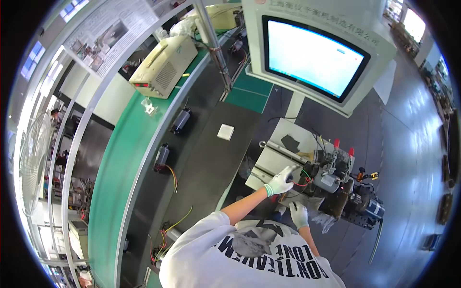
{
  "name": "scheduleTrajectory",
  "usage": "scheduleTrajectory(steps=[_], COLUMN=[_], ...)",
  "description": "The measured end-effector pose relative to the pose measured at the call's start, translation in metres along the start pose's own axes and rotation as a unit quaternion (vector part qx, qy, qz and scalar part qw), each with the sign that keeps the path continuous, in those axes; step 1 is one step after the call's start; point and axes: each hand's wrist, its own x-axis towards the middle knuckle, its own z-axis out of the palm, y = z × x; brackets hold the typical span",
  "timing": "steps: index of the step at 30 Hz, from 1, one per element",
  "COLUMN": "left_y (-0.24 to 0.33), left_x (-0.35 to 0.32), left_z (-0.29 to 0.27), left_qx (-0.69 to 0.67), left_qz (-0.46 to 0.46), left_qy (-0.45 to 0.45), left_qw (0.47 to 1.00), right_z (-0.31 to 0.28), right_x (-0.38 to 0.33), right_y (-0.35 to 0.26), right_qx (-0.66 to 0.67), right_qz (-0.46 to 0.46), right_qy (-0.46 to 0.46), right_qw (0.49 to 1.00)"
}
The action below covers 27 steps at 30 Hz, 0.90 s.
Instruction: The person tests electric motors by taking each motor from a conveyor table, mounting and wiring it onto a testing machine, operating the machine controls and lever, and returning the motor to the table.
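Both my hands wear white gloves and are at a bench machine with a pale metal base plate (272, 162). My left hand (278, 183) is above the plate's near edge, its fingers bent around a small dark shape that I cannot make out. Red and green wires run beside it to a grey cylindrical motor (328, 182) seated in the fixture. My right hand (298, 214) is lower, near the front of the fixture and beside some clear plastic film (322, 222). Its fingers are slightly apart, and nothing shows between them.
Red-handled toggle clamps (336, 144) rise behind the motor, and a black drive motor (373, 209) projects at right. A monitor (314, 57) overhangs the far side. Left are a dark bench with a white block (225, 132), motors with wires (162, 157) and a green conveyor (120, 158).
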Motion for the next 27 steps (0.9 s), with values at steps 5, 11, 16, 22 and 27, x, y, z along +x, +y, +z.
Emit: scheduleTrajectory(steps=[5, 11, 16, 22, 27], left_y=[0.007, -0.004, 0.043, 0.073, 0.024], left_x=[0.010, 0.056, 0.012, -0.056, -0.032], left_z=[-0.012, -0.016, -0.041, -0.029, -0.070], left_qx=[-0.137, 0.013, 0.091, 0.087, 0.133], left_qz=[-0.066, -0.102, -0.028, 0.047, 0.041], left_qy=[-0.004, -0.046, -0.027, -0.152, -0.115], left_qw=[0.988, 0.994, 0.995, 0.983, 0.984], right_z=[-0.006, -0.009, -0.051, -0.048, -0.040], right_x=[-0.005, 0.011, 0.005, 0.022, 0.025], right_y=[0.021, 0.008, -0.032, -0.089, -0.070], right_qx=[-0.027, 0.002, 0.048, 0.400, 0.103], right_qz=[0.012, 0.028, 0.041, 0.200, 0.096], right_qy=[0.031, 0.043, 0.023, -0.042, 0.100], right_qw=[0.999, 0.999, 0.998, 0.894, 0.985])
